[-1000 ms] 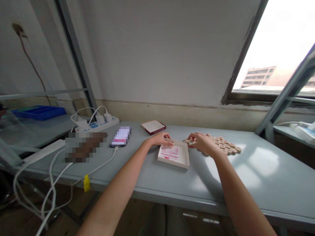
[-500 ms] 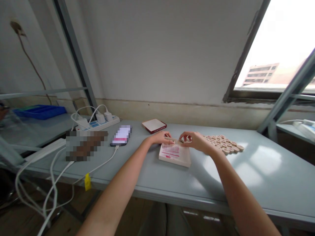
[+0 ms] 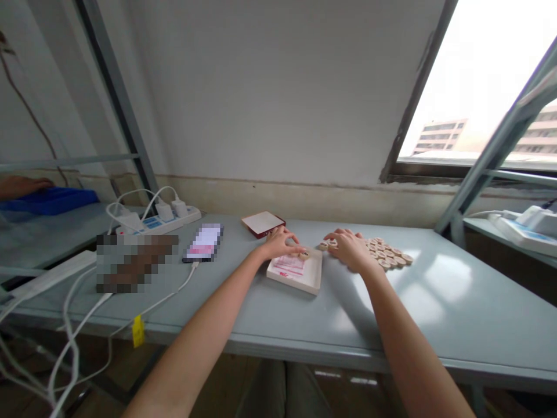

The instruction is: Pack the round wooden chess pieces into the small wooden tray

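Note:
A shallow cream box (image 3: 304, 281) with a pink-printed sheet inside lies on the grey table (image 3: 435, 313). My left hand (image 3: 281, 244) rests at the box's far edge, its fingers curled and pinching a round wooden disc (image 3: 304, 253) over the box's far right corner. Palm down, my right hand (image 3: 351, 249) lies on the left end of a flat spread of several wooden discs (image 3: 389, 256). Its fingers are apart and touch two loose discs (image 3: 325, 245) just right of the box.
A red-edged box lid (image 3: 262, 223) lies behind the left hand. Further left are a phone (image 3: 203, 242) on a white cable, a power strip (image 3: 159, 220) with chargers, and a blurred-out object (image 3: 137, 261). Another person's hand (image 3: 20, 186) rests by a blue tray (image 3: 52, 200) at far left.
My right hand came over the box with discs to meet the left hand, then went back to the disc spread. The left hand now has a disc at the box's corner. The view shifted slightly.

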A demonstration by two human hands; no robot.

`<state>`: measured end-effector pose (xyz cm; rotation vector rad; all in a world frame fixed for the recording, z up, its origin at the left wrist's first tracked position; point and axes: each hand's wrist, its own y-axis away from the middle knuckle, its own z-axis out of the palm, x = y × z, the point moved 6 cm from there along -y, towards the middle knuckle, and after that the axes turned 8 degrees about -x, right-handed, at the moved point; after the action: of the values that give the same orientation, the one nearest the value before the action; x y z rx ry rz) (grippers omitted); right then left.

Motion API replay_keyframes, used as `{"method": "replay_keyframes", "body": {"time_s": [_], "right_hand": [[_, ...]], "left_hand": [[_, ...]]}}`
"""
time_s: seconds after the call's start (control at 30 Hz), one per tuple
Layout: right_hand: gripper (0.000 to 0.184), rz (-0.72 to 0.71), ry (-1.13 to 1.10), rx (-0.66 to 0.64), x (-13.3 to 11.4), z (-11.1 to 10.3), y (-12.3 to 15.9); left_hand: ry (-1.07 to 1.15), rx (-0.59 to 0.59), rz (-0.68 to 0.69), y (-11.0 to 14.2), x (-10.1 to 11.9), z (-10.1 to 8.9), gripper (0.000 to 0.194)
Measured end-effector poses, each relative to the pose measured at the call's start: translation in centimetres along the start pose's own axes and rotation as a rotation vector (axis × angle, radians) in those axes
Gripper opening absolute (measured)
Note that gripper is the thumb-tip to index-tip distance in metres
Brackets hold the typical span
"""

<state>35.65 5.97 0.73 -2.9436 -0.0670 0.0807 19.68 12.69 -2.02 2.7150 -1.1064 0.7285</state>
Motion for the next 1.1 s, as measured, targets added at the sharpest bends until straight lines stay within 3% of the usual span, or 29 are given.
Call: {"method": "replay_keyframes", "body": {"time_s": [0.1, 0.27, 0.47, 0.57, 0.63, 0.7, 0.83, 0.93, 1.03, 1.1], "right_hand": [[0.018, 0.008, 0.058, -0.042, 0.4, 0.7, 0.1], [0.019, 0.002, 0.090, 0.025, -0.4, 0.8, -0.2], [0.014, -0.014, -0.100, 0.065, -0.2, -0.7, -0.2], [0.016, -0.116, -0.255, -0.068, -1.2, -1.0, 0.1], [0.014, -0.176, -0.248, -0.208, -2.3, -0.6, 0.5], [0.013, -0.173, -0.189, -0.266, -3.1, -0.1, 0.8], [0.020, -0.099, -0.074, -0.197, -3.8, 0.1, 0.8], [0.012, -0.094, -0.036, -0.158, -3.7, 0.1, 0.5], [0.008, -0.082, -0.125, -0.136, -2.5, 0.0, 0.2], [0.015, 0.015, -0.121, -0.046, -0.9, -0.4, 0.1]], "left_hand": [[0.049, -0.027, 0.049, -0.6, -0.3, 0.6, 0.039], [0.203, -0.087, 0.124, -1.4, -1.1, 1.6, 0.042], [0.291, -0.098, 0.127, -1.4, -1.0, 1.7, 0.038], [0.305, -0.118, 0.117, -1.2, -0.8, 1.7, 0.039], [0.314, -0.125, 0.111, -1.1, -0.7, 1.7, 0.040], [0.321, -0.122, 0.106, -1.2, -0.8, 1.7, 0.039], [0.327, -0.125, 0.104, -1.3, -0.8, 1.8, 0.038], [0.352, -0.125, 0.107, -1.3, -0.7, 1.8, 0.042], [0.380, -0.142, 0.104, -1.0, -0.7, 1.4, 0.045], [0.395, -0.139, 0.091, -0.9, -1.1, 1.1, 0.047]]}}
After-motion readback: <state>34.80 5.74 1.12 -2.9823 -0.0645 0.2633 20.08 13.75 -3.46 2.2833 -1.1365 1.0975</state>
